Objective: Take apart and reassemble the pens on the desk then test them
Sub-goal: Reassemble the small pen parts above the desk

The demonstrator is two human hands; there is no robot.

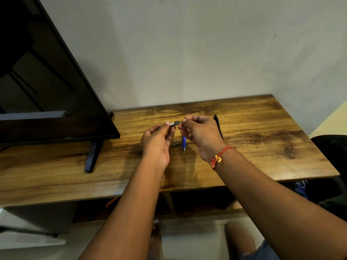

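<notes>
L hand [158, 141] pinches dark pen barrel [171, 124] above desk [262, 139]; R hand [199, 132] pinches its tip end; blue pen [184, 143] lies below.

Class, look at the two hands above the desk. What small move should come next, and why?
Probably the right hand should draw its pinched piece straight out of the dark pen barrel while the left hand holds that steady. A small grey part lies on the desk beside the blue pen, so this pen looks partly apart.
</notes>
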